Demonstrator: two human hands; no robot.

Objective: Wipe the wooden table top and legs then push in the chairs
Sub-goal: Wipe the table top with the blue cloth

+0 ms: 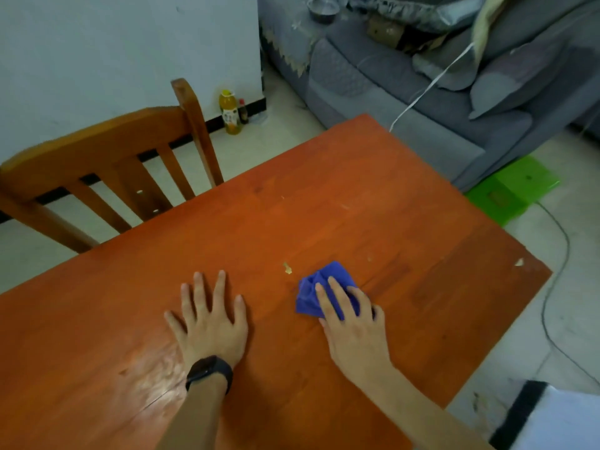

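On the orange-brown wooden table [324, 206] both of the person's hands are down on the top, near the edge closest to them. The left hand [209, 323] lies flat on the bare wood, palm down, fingers straight and spread, holding nothing; a black wristband [209, 371] sits on that wrist. Just left of it the wood has a pale, scuffed patch [156, 368].

The right hand [352, 329] rests on a bunched blue cloth [311, 287], its fingers stretched out over the cloth and pressing it to the table rather than closed around it. The thumb is hidden, so I cannot tell whether it tucks under. The cloth sits slightly right of the table's middle, and most of it pokes out ahead and to the left of the fingertips. Just beyond the cloth, a small yellowish speck [287, 268] lies on the wood, not touching it. A pale chip [519, 262] marks the table's right edge.

A wooden chair [107, 151] stands at the table's far left side, its slatted back rising just past the edge; the seat is hidden. Against the white wall behind it stand a yellow bottle [230, 112] and a smaller dark bottle [243, 111], side by side on the floor. A grey sofa [422, 108] fills the far right corner, with a green box [513, 190] on the floor between it and the table.
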